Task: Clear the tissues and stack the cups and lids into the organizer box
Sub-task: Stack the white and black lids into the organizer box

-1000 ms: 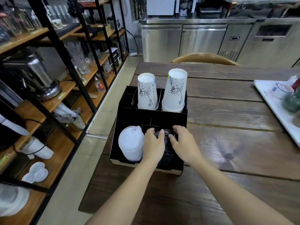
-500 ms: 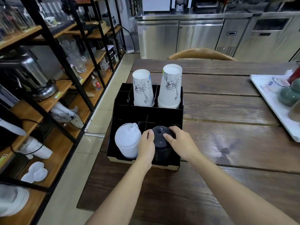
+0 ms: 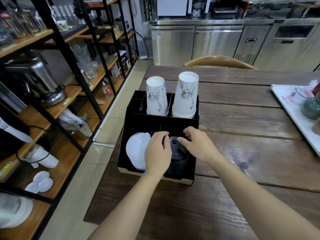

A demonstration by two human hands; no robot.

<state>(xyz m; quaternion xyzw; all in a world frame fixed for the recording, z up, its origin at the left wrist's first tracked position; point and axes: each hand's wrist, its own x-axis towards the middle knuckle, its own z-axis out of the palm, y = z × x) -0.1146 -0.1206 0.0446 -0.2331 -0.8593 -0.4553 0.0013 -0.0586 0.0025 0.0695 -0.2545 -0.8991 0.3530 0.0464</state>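
I saw both hands over the black organizer box [image 3: 131,116] at the wooden table's [image 3: 242,118] edge. The left hand [image 3: 157,153] and right hand [image 3: 199,144] curled loosely around a black lid stack [image 3: 176,153] in the front right compartment; a firm grip I couldn't confirm. White lids [image 3: 136,151] lay front left, with upside-down cup stacks [image 3: 186,96] behind.

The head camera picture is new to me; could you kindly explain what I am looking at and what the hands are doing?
There is no machine here: a person wears a wide-angle camera on the head, looking down at their own bare hands. On a wooden table sits a black organizer box. Its back compartments hold two stacks of upside-down paper cups, its front left compartment white lids, its front right black lids. The left hand and right hand rest on either side of the black stack, fingers loosely curled; neither has a firm grip. A white tray lies at the right edge.
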